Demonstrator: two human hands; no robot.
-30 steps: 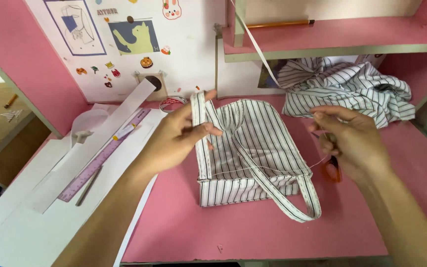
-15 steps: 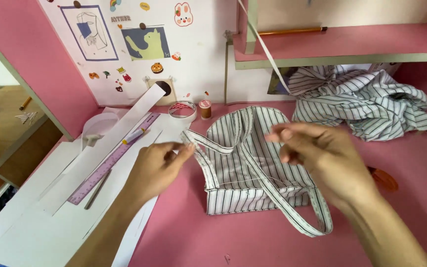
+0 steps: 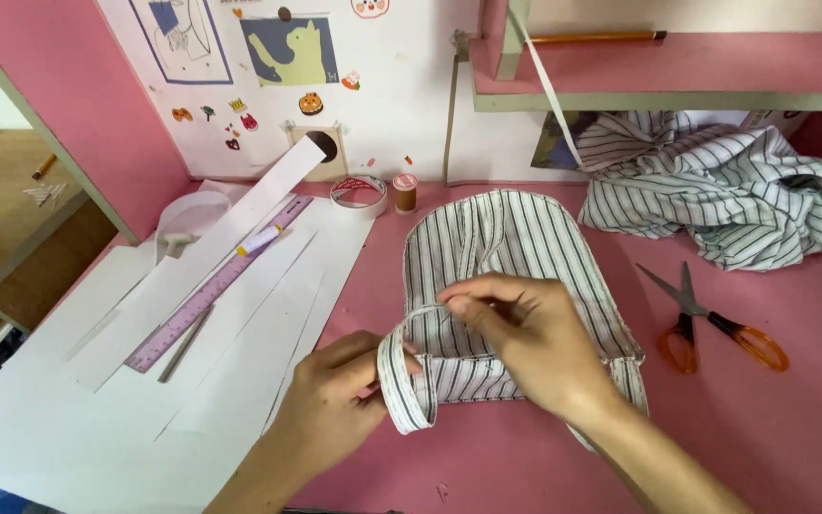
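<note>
Two hands (image 3: 430, 381), looped striped fabric strap (image 3: 399, 376), flat bag (image 3: 506, 276)

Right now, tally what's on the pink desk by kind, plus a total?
Striped cloth pieces: 2 (bag under both hands, heap at the back right)
Scissors: 1
Ruler: 1
Tape roll: 1
Thread spool: 1
Total: 6, leaving out the white paper strips, which overlap too much to count.

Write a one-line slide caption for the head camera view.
Both hands, left hand and right hand, fold a striped strap on a striped fabric bag beside orange scissors.
</note>
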